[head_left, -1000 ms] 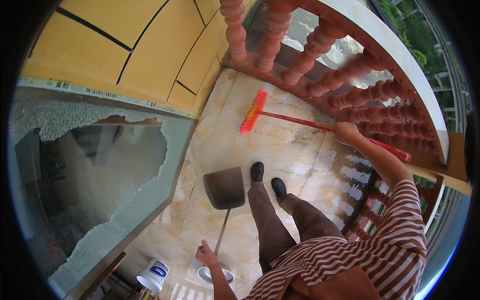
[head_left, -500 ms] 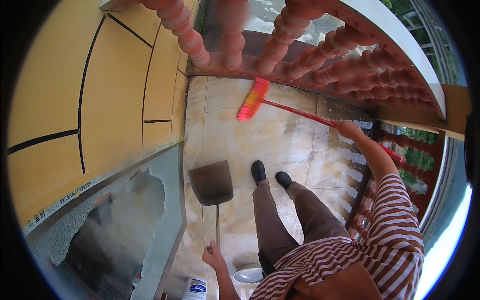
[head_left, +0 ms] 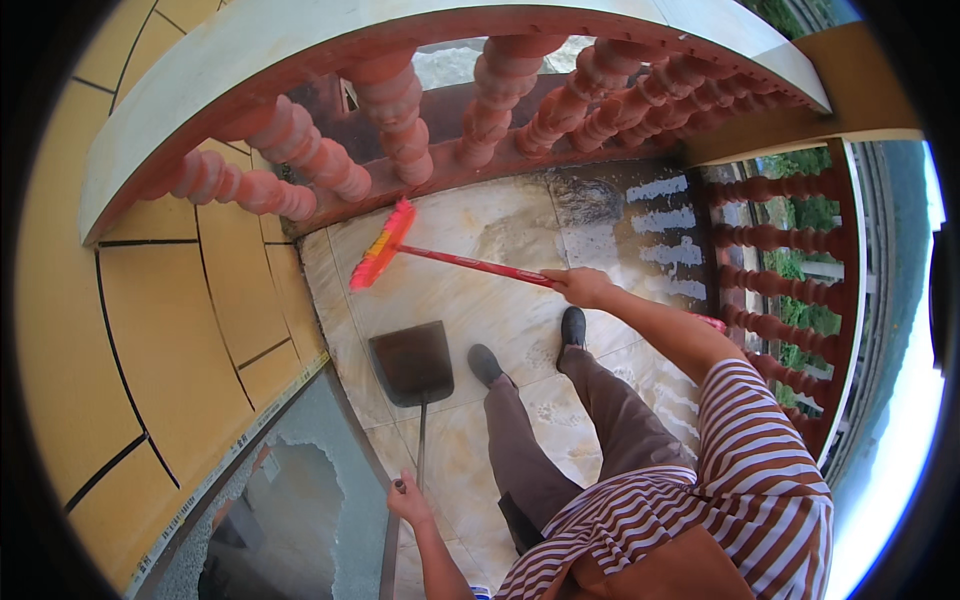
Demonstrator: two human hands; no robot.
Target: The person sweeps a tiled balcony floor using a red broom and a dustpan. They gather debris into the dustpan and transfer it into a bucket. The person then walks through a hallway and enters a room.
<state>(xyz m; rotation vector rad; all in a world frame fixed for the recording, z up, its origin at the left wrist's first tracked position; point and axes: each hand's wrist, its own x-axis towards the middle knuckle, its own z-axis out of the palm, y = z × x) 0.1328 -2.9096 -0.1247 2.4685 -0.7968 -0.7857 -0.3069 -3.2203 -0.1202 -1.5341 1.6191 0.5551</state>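
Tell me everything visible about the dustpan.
The dustpan has a dark brownish, roughly square scoop, perhaps metal, and a long, thin grey handle. The left hand grips the handle's near end. The scoop is left of the person's shoes, front edge facing away; whether it touches the tiled floor is unclear.

Pink-and-yellow broom head, red handle — dark brown dustpan — brown-and-white striped shirt
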